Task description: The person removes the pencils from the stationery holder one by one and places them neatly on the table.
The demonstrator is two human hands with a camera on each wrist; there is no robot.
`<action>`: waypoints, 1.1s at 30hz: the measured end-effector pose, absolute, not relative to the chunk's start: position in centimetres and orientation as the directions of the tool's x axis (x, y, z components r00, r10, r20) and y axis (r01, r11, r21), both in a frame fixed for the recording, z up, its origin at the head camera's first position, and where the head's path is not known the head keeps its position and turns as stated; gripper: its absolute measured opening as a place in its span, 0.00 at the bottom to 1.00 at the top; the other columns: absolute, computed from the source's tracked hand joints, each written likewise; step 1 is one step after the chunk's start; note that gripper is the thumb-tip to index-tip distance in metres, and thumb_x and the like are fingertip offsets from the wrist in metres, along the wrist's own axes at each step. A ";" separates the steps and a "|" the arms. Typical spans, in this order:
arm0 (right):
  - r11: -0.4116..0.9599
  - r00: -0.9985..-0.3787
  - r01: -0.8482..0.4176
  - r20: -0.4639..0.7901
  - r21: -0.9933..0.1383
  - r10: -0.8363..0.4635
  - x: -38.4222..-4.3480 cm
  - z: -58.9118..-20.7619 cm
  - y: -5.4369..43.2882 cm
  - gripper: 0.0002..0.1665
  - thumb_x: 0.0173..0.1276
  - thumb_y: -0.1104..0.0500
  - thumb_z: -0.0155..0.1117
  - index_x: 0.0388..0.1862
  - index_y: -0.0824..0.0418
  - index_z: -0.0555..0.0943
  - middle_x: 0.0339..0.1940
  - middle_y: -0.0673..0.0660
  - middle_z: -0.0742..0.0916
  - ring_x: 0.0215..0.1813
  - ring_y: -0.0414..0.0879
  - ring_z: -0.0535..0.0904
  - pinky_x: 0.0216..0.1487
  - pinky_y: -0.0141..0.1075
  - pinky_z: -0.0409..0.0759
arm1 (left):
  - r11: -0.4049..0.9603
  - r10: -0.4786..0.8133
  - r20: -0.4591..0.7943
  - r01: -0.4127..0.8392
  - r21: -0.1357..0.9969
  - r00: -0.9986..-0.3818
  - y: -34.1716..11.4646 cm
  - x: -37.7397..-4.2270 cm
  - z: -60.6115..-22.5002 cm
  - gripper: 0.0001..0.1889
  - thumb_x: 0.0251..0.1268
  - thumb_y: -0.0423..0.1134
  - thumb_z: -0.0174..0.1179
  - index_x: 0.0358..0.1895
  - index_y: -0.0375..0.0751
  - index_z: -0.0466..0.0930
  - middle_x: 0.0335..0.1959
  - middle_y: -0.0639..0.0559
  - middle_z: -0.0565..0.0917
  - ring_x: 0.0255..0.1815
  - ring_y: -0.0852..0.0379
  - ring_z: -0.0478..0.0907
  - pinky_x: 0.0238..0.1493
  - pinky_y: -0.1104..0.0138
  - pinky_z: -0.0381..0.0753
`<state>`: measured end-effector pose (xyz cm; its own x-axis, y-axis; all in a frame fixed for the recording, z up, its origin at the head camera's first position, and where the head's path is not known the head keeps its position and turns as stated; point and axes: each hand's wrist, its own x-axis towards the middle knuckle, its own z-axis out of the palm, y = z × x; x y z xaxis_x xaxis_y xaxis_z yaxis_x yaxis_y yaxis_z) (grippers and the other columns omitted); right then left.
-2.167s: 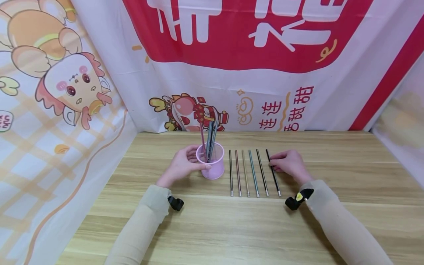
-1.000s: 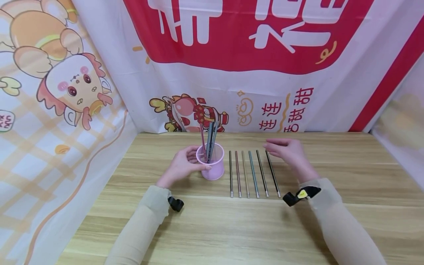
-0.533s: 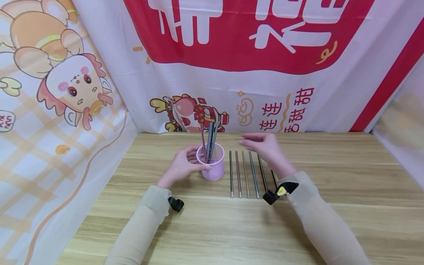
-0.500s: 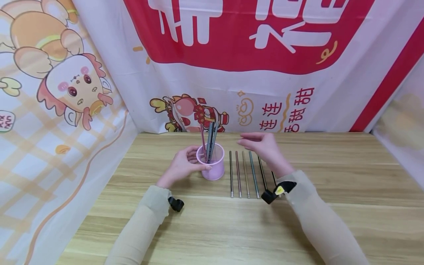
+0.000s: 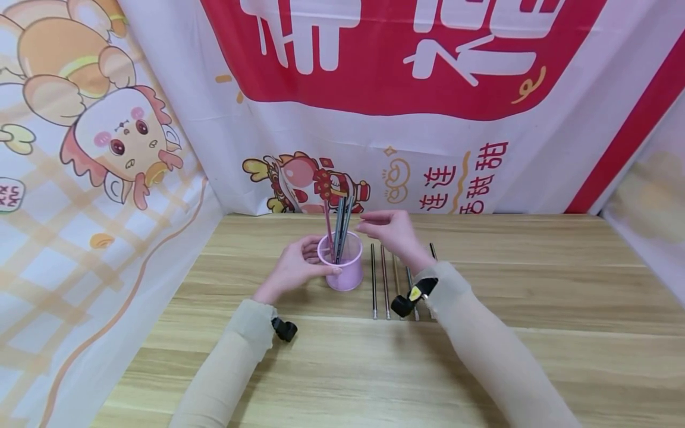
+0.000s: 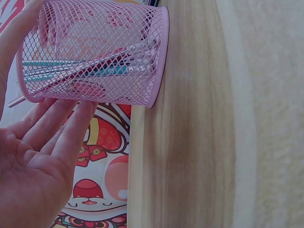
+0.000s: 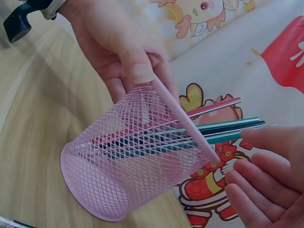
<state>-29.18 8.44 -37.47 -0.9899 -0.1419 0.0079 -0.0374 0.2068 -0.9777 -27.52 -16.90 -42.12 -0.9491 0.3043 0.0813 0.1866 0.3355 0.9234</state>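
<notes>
A pink mesh pencil cup (image 5: 345, 278) stands upright on the wooden table, several pencils (image 5: 337, 223) leaning inside it. My left hand (image 5: 291, 266) grips the cup from the left, thumb over the near rim and fingers behind the mesh. To the right of the cup, my right hand (image 5: 395, 235) hovers with loosely extended fingers and holds nothing. In the right wrist view, its fingertips are close to the tips of the teal pencils (image 7: 228, 137); a pink pencil (image 7: 216, 105) leans apart from them. Beneath the right wrist, a row of pencils (image 5: 373, 285) is partly hidden.
The row lies side by side on the table (image 5: 332, 368), eraser ends toward me; a black pencil (image 5: 433, 252) shows past the right forearm. A white and red printed cloth (image 5: 374, 137) hangs along the back edge, another cartoon-printed cloth (image 5: 176, 148) on the left.
My right hand has let go of the rightmost black pencil and moved left over the row to beside the cup. The left hand and cup have stayed in place.
</notes>
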 end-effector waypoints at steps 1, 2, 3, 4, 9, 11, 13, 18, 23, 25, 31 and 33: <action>0.205 -0.990 -0.044 0.015 -0.978 -0.143 -29.3 -37.6 8.2 0.23 0.65 0.55 0.76 0.58 0.58 0.85 0.54 0.54 0.88 0.52 0.48 0.85 0.59 0.42 0.82 | 0.335 0.305 0.081 0.186 0.924 -0.949 -16.9 -27.5 -42.1 0.42 0.45 0.41 0.84 0.66 0.36 0.74 0.57 0.46 0.82 0.57 0.49 0.81 0.62 0.61 0.80; 0.200 -0.990 -0.047 0.018 -0.979 -0.143 -29.5 -37.7 7.9 0.23 0.65 0.55 0.76 0.58 0.58 0.85 0.53 0.54 0.88 0.52 0.48 0.86 0.59 0.42 0.83 | 0.334 0.306 0.081 0.186 0.924 -0.949 -16.9 -27.5 -42.0 0.42 0.45 0.41 0.84 0.66 0.36 0.74 0.57 0.46 0.82 0.57 0.49 0.81 0.62 0.61 0.80; 0.196 -0.990 -0.048 0.020 -0.979 -0.143 -29.6 -37.8 7.7 0.22 0.65 0.55 0.76 0.57 0.57 0.86 0.53 0.54 0.88 0.51 0.48 0.86 0.59 0.42 0.83 | 0.334 0.307 0.080 0.186 0.924 -0.948 -16.9 -27.5 -42.0 0.42 0.45 0.41 0.84 0.66 0.36 0.74 0.57 0.46 0.82 0.57 0.50 0.81 0.62 0.61 0.79; 0.193 -0.990 -0.047 0.020 -0.980 -0.142 -29.6 -37.9 7.4 0.22 0.65 0.55 0.76 0.57 0.57 0.86 0.53 0.54 0.89 0.51 0.47 0.86 0.59 0.42 0.82 | 0.333 0.308 0.079 0.185 0.925 -0.948 -16.9 -27.5 -42.0 0.42 0.45 0.41 0.84 0.66 0.36 0.74 0.57 0.46 0.82 0.57 0.50 0.81 0.62 0.61 0.79; 0.180 -0.993 -0.050 0.029 -0.982 -0.116 -29.9 -38.5 6.3 0.22 0.63 0.55 0.78 0.56 0.56 0.86 0.51 0.54 0.89 0.50 0.46 0.86 0.59 0.42 0.82 | 0.328 0.316 0.083 0.190 0.925 -0.945 -16.9 -27.5 -42.2 0.41 0.46 0.40 0.83 0.66 0.36 0.73 0.58 0.45 0.82 0.58 0.49 0.81 0.63 0.60 0.79; 0.177 -0.994 -0.062 0.044 -0.982 -0.101 -30.0 -38.7 6.0 0.21 0.63 0.56 0.78 0.55 0.57 0.87 0.51 0.54 0.89 0.51 0.47 0.85 0.57 0.41 0.83 | 0.321 0.320 0.086 0.194 0.927 -0.943 -16.9 -27.5 -42.2 0.41 0.47 0.40 0.83 0.67 0.36 0.73 0.58 0.44 0.82 0.58 0.48 0.81 0.63 0.60 0.79; 0.182 -0.995 -0.066 0.052 -0.981 -0.082 -30.1 -38.9 5.7 0.21 0.63 0.56 0.78 0.54 0.57 0.87 0.50 0.53 0.89 0.51 0.46 0.85 0.55 0.39 0.84 | 0.311 0.323 0.088 0.193 0.931 -0.942 -16.9 -27.5 -42.2 0.41 0.47 0.39 0.83 0.67 0.36 0.73 0.58 0.45 0.82 0.58 0.49 0.81 0.63 0.61 0.79; 0.174 -0.997 -0.069 0.062 -0.982 -0.047 -30.1 -39.1 5.4 0.19 0.64 0.56 0.77 0.54 0.57 0.87 0.47 0.53 0.89 0.49 0.46 0.85 0.53 0.38 0.84 | 0.315 0.317 0.086 0.190 0.930 -0.945 -16.9 -27.4 -42.1 0.41 0.47 0.40 0.83 0.66 0.37 0.74 0.58 0.46 0.82 0.58 0.50 0.81 0.62 0.62 0.79; 0.167 -0.996 -0.090 0.085 -0.982 -0.039 -30.0 -39.1 5.2 0.18 0.65 0.58 0.76 0.53 0.59 0.87 0.45 0.54 0.89 0.48 0.47 0.85 0.50 0.38 0.85 | 0.332 0.310 0.079 0.186 0.925 -0.948 -16.9 -27.5 -42.1 0.42 0.46 0.41 0.83 0.66 0.37 0.73 0.58 0.46 0.82 0.58 0.50 0.81 0.62 0.63 0.79; 0.164 -0.995 -0.094 0.090 -0.982 -0.037 -30.1 -39.1 5.2 0.18 0.64 0.58 0.76 0.52 0.59 0.87 0.45 0.54 0.90 0.48 0.47 0.85 0.51 0.37 0.85 | 0.330 0.311 0.082 0.189 0.925 -0.947 -16.9 -27.5 -42.1 0.42 0.46 0.41 0.83 0.66 0.36 0.73 0.58 0.45 0.82 0.58 0.50 0.81 0.62 0.62 0.79; 0.162 -0.996 -0.088 0.085 -0.983 -0.024 -30.1 -39.3 5.2 0.17 0.63 0.58 0.77 0.52 0.57 0.87 0.44 0.52 0.90 0.47 0.46 0.85 0.51 0.37 0.85 | 0.329 0.317 0.087 0.195 0.924 -0.945 -16.9 -27.5 -42.0 0.43 0.46 0.41 0.83 0.67 0.35 0.73 0.59 0.44 0.82 0.58 0.48 0.80 0.63 0.61 0.79; 0.159 -0.996 -0.086 0.085 -0.983 -0.017 -30.2 -39.3 5.3 0.18 0.63 0.59 0.77 0.51 0.57 0.87 0.43 0.52 0.90 0.47 0.45 0.85 0.51 0.36 0.85 | 0.331 0.318 0.088 0.198 0.923 -0.944 -16.9 -27.5 -42.0 0.43 0.46 0.41 0.83 0.67 0.34 0.72 0.59 0.43 0.82 0.59 0.48 0.80 0.63 0.61 0.79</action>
<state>-30.18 5.25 -39.32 -0.9963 -0.0173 0.0848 -0.0865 0.1594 -0.9834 -27.49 -16.91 -42.00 -0.9441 0.3175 0.0884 0.1977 0.3310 0.9227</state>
